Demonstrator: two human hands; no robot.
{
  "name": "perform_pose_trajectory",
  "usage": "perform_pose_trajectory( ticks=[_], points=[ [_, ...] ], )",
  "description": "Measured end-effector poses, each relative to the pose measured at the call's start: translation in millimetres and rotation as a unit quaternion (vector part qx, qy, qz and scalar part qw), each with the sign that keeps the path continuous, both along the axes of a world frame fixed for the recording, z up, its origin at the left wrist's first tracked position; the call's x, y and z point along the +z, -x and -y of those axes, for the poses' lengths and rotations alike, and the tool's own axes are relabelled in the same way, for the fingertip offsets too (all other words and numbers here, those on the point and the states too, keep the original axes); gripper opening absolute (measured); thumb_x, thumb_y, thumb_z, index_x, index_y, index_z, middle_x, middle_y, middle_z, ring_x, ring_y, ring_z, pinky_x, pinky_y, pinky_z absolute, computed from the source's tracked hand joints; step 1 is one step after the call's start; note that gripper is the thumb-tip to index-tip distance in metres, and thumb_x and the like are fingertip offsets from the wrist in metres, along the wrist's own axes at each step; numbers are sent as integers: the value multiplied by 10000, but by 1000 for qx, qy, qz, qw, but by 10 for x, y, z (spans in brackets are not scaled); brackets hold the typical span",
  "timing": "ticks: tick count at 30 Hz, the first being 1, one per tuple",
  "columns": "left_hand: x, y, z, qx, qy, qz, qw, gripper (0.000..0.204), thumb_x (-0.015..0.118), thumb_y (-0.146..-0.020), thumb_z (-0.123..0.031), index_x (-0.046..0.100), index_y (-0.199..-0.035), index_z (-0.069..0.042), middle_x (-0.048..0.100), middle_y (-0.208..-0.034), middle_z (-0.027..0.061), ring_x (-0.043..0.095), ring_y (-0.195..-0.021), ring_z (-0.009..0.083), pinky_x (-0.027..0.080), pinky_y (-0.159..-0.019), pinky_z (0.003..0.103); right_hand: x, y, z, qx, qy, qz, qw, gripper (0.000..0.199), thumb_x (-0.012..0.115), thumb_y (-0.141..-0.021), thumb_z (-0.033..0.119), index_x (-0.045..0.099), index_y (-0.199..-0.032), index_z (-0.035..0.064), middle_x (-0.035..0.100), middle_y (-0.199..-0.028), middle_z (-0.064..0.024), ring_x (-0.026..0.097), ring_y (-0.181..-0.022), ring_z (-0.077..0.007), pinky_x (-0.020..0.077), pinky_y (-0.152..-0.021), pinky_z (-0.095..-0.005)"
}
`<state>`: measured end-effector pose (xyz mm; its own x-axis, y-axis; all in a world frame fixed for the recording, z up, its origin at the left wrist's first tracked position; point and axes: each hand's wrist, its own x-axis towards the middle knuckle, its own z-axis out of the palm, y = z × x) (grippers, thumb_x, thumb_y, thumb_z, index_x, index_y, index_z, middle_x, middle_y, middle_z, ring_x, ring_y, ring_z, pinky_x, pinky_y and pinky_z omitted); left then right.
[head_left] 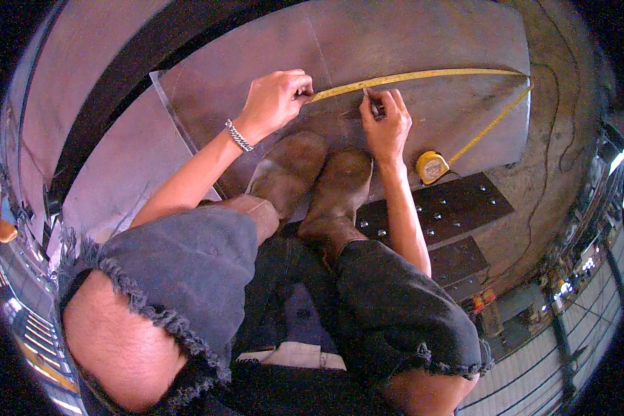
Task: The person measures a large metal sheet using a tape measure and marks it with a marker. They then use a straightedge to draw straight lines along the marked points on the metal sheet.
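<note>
A yellow tape measure blade [423, 73] runs across a large grey metal plate [430, 35] to its right edge, then bends back toward the yellow tape measure case [431, 168]. My left hand [276, 100], with a chain bracelet [238, 136] at the wrist, pinches the blade's left end. Just below the blade, my right hand [388, 125] is closed around a small, slim marking piece [375, 109], its tip close to the tape. What exactly this piece is, I cannot make out. The case lies on the plate's near right part, beyond my right wrist.
My feet [288, 166] rest at the plate's near edge. Dark plates with bolt heads [457, 206] lie at the right of my right forearm. A dark cable [574, 90] snakes over the floor on the far right. Another metal sheet [128, 163] sits at the left.
</note>
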<state>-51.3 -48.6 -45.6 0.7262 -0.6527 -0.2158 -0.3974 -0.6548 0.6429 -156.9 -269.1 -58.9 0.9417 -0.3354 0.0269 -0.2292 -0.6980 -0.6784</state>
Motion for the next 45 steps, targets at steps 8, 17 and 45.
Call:
perform_pose_trajectory(
  ticks=[8, 17, 45],
  points=[
    [64, -3, 31, 17, 0, -13, 1000, 37, 719, -831, -132, 707, -838, -98, 713, -855, 39, 717, -808, 265, 567, -679, 399, -33, 1, 7, -1, 16, -7, 1000, 118, 746, -871, 92, 715, -949, 11, 655, -856, -105, 674, -699, -232, 533, -659, -348],
    [11, 5, 18, 16, 2, -4, 1000, 54, 727, -831, -140, 708, -857, -97, 711, -857, 42, 716, -815, 266, 564, -680, 395, -19, -5, 0, -1, -2, 2, 1000, 115, 750, -875, 93, 715, -949, 12, 654, -849, -109, 669, -693, -230, 533, -660, -350],
    [14, -4, 5, 4, 0, -12, 1000, 149, 736, -867, -212, 662, -883, -84, 678, -862, 76, 698, -793, 295, 540, -685, 413, 34, -54, -38, 16, -19, -3, 1000, 129, 747, -829, 88, 652, -870, 10, 608, -881, -160, 636, -825, -367, 522, -720, -468]
  ],
)
